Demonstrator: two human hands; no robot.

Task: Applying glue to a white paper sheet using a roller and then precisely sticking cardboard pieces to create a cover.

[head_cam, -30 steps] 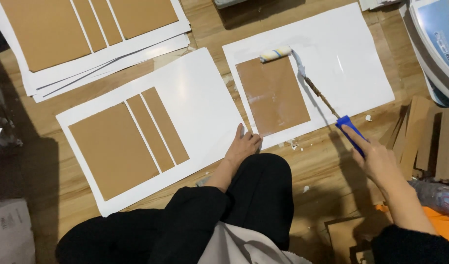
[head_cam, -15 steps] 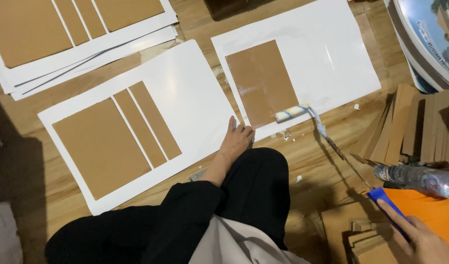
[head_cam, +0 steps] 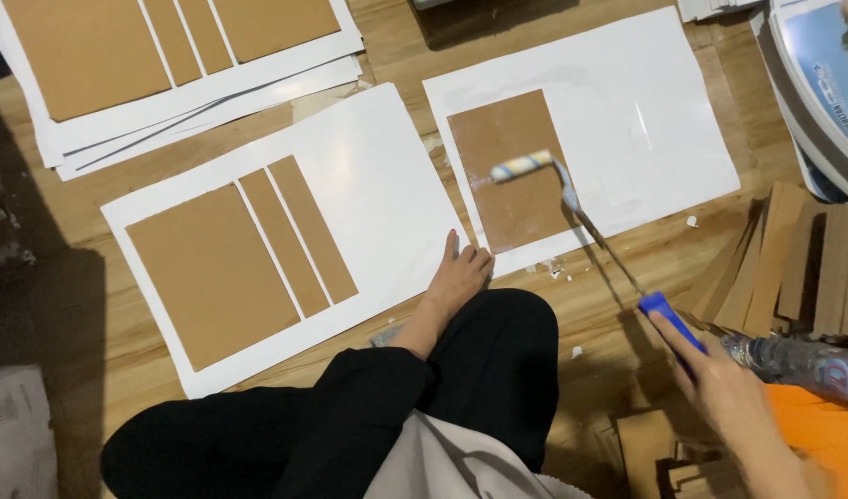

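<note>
The white sheet [head_cam: 627, 111] is lying on the floor with a brown card [head_cam: 507, 176] on it. My right hand [head_cam: 729, 388] is gripping the roller [head_cam: 572, 199] by its blue handle, its head hovering over that card. My left hand is staying out of view.

The paint roller [head_cam: 524, 166] has a blue handle and a pale sleeve (with faint blue and yellow stripes). Brown cardboard panels [head_cam: 213, 273] lie on white sheets [head_cam: 369, 157] over the tan wooden floor [head_cam: 73, 212].
</note>
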